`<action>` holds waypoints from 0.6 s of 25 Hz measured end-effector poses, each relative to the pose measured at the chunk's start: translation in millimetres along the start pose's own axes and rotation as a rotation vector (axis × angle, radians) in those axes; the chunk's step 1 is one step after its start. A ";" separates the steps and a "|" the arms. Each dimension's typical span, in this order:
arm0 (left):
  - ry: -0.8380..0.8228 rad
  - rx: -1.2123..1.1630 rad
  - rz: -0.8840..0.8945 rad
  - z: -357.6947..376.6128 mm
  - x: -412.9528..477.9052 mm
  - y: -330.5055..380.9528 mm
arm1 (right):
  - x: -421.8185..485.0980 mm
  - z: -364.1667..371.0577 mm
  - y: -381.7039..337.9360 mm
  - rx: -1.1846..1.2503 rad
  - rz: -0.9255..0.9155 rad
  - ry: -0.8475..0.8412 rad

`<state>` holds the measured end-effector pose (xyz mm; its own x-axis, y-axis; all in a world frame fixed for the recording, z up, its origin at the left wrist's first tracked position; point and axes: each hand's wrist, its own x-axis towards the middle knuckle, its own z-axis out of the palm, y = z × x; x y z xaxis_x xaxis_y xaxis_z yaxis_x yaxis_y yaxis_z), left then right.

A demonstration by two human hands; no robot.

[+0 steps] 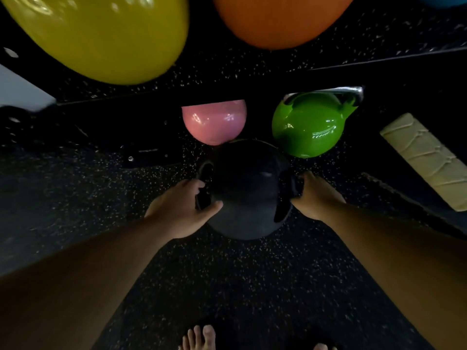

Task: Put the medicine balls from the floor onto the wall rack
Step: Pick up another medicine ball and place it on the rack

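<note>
A round black rubber medicine ball (243, 190) with a recessed handle on each side is low over the speckled black rubber floor (240, 279), just in front of the person's bare toes (199, 337). The left hand (180, 210) has its grip closed around the left handle, and the right hand (317, 195) has its grip closed on the right handle. Just beyond the ball are a glossy pink ball (214, 121) and a glossy green kettlebell (309, 123), with a large yellow exercise ball (106, 34) and a large orange exercise ball (278, 18) farther back.
</note>
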<state>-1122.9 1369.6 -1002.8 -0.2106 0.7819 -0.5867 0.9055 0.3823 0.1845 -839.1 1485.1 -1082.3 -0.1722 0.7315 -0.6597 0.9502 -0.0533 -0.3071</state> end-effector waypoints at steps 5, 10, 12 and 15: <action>-0.014 0.046 0.015 10.7 6.4 17.0 | 37.6 26.7 -13.9 0.123 0.130 0.022; -0.009 0.066 -0.108 4.5 1.1 3.6 | 38.9 40.8 -32.3 0.152 0.138 -0.047; 0.032 0.048 -0.170 -4.8 -2.3 -10.8 | 24.6 47.3 -48.6 0.227 0.102 -0.033; 0.058 0.104 -0.192 -20.2 -16.0 -25.7 | -6.9 54.4 -82.0 0.462 0.062 -0.045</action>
<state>-1150.3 1357.3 -982.2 -0.4010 0.7275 -0.5568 0.8790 0.4767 -0.0101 -930.0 1447.5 -1089.9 -0.1399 0.6878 -0.7123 0.7456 -0.4002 -0.5329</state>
